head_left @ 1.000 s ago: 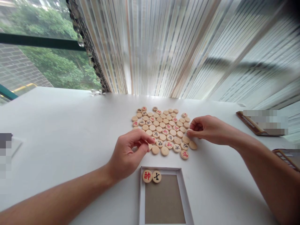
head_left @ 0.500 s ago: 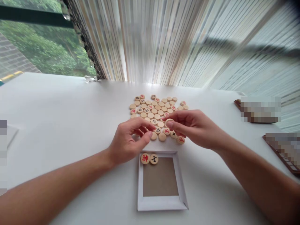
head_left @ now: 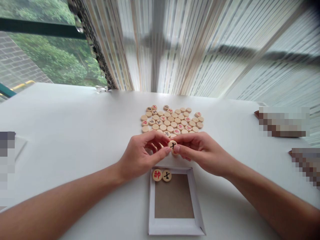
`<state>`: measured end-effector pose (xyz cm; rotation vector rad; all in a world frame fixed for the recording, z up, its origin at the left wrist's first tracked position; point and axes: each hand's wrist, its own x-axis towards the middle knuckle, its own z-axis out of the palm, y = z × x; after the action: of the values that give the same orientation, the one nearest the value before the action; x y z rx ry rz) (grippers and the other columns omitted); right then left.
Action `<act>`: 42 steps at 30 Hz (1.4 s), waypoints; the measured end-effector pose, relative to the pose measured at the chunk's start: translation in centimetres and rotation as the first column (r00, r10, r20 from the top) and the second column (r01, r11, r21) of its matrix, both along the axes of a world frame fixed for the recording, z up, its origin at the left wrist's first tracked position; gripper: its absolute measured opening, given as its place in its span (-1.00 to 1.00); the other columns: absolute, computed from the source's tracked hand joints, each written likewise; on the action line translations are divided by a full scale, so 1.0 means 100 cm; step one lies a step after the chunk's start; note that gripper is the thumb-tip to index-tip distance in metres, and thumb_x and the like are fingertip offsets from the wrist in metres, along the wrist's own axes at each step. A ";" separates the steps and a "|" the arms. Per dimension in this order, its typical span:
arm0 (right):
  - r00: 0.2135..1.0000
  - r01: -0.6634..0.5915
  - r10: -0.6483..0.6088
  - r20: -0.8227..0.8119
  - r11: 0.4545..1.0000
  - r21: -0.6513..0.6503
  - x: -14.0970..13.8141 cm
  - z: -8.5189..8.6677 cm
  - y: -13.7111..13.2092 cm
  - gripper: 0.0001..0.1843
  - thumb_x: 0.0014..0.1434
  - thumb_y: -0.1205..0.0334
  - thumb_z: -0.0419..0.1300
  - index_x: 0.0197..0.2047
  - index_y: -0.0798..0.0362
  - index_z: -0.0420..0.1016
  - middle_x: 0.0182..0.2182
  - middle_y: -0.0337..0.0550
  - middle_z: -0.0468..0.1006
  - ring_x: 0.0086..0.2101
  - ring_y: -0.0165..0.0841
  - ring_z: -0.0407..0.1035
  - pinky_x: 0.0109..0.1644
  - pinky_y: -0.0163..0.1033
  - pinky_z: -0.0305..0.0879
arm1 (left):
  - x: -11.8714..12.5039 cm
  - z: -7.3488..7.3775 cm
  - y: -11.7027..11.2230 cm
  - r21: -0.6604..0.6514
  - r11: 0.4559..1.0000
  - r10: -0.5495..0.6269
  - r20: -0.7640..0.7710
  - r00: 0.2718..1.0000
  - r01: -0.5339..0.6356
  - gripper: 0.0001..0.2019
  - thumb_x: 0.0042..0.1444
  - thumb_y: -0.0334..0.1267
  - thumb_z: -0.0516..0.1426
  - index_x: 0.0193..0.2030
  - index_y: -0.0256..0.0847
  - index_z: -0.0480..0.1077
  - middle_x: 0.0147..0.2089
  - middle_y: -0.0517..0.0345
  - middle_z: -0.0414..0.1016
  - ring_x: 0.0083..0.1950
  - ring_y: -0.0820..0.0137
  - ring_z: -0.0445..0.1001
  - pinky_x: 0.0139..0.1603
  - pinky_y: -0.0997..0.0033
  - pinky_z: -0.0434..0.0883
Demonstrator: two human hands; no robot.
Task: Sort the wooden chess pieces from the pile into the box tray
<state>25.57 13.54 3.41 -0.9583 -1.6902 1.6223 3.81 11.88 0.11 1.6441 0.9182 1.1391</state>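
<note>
A round wooden chess piece with a black character [head_left: 172, 145] is pinched between the fingertips of my left hand [head_left: 140, 155] and my right hand [head_left: 202, 151], just above the white table [head_left: 75, 133]. Behind the hands lies a spread of several round wooden pieces [head_left: 172, 120], some with red or black characters, some blank side up. In front of the hands lies a shallow white box [head_left: 175, 201] with a brown bottom. Two pieces sit in its far left corner: one with a red character [head_left: 157, 174] and one with a black character [head_left: 166, 175].
Striped curtains [head_left: 200, 50] hang behind the table, with a window onto trees at the left. Brown wooden objects, partly blurred, lie at the table's right edge [head_left: 282, 121]. A blurred item sits at the left edge [head_left: 7, 150].
My right hand lifted a piece from the spread's right side and carried it left to the middle. Both hands now meet on it, its black character facing up.
</note>
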 end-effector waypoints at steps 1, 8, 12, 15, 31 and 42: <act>1.000 0.002 -0.002 -0.014 1.000 -0.003 -0.001 0.000 0.000 -0.78 0.20 0.20 0.49 -0.07 0.05 0.78 -0.43 -0.25 0.55 -0.43 -0.44 0.30 -0.37 -0.34 0.23 | 0.000 0.000 0.000 -0.003 1.000 -0.004 0.001 1.000 0.004 -0.82 0.24 -0.25 0.34 -0.08 -0.28 0.57 -0.27 0.04 0.69 -0.27 0.33 0.69 -0.27 0.43 0.62; 1.000 0.013 -0.011 -0.025 0.998 0.053 -0.001 -0.005 -0.003 -0.78 0.19 0.19 0.51 -0.09 0.03 0.79 -0.31 -0.17 0.70 -0.26 -0.32 0.49 -0.18 -0.29 0.40 | 0.000 0.000 0.001 0.003 1.000 0.002 0.005 1.000 -0.002 -0.83 0.24 -0.27 0.35 -0.10 -0.30 0.59 -0.22 0.03 0.70 -0.27 0.36 0.68 -0.26 0.44 0.62; 0.997 0.036 -0.051 0.066 0.978 0.207 0.000 -0.007 -0.004 -0.80 0.28 0.15 0.45 -0.07 0.03 0.78 -0.33 -0.18 0.69 -0.34 -0.35 0.46 -0.28 -0.30 0.36 | 0.000 0.000 0.001 0.015 1.000 0.013 -0.002 1.000 -0.013 -0.85 0.24 -0.28 0.35 -0.11 -0.29 0.59 -0.25 0.05 0.69 -0.28 0.37 0.68 -0.28 0.46 0.62; 0.982 0.049 -0.111 0.153 0.931 0.361 0.001 -0.008 -0.005 -0.81 0.32 0.14 0.41 -0.07 0.04 0.78 -0.35 -0.18 0.69 -0.36 -0.35 0.47 -0.30 -0.28 0.34 | 0.000 0.000 0.001 0.016 1.000 0.007 0.016 1.000 -0.007 -0.87 0.25 -0.28 0.35 -0.12 -0.28 0.60 -0.23 0.05 0.69 -0.27 0.36 0.70 -0.29 0.47 0.62; 0.961 0.070 -0.189 0.202 0.872 0.484 0.000 -0.009 -0.008 -0.72 0.35 -0.01 0.39 0.02 -0.08 0.79 -0.27 -0.08 0.72 -0.22 -0.20 0.58 -0.19 -0.17 0.44 | 0.002 0.002 0.000 0.006 1.000 0.013 0.074 0.997 -0.014 -0.86 0.24 -0.25 0.38 -0.16 -0.28 0.63 -0.23 0.04 0.72 -0.26 0.34 0.72 -0.27 0.48 0.66; 0.989 0.122 -0.139 0.044 0.954 0.273 -0.002 -0.004 -0.006 -0.75 0.28 0.02 0.45 -0.13 0.01 0.82 -0.39 -0.14 0.67 -0.40 -0.35 0.44 -0.35 -0.28 0.35 | 0.002 0.000 0.001 -0.006 1.000 0.021 0.109 0.994 -0.020 -0.88 0.22 -0.36 0.37 -0.11 -0.30 0.67 -0.24 0.04 0.73 -0.28 0.40 0.69 -0.28 0.52 0.64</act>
<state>25.33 12.91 3.05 -0.9689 -1.7939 1.2498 4.03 12.02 0.14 1.5557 0.8685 1.2275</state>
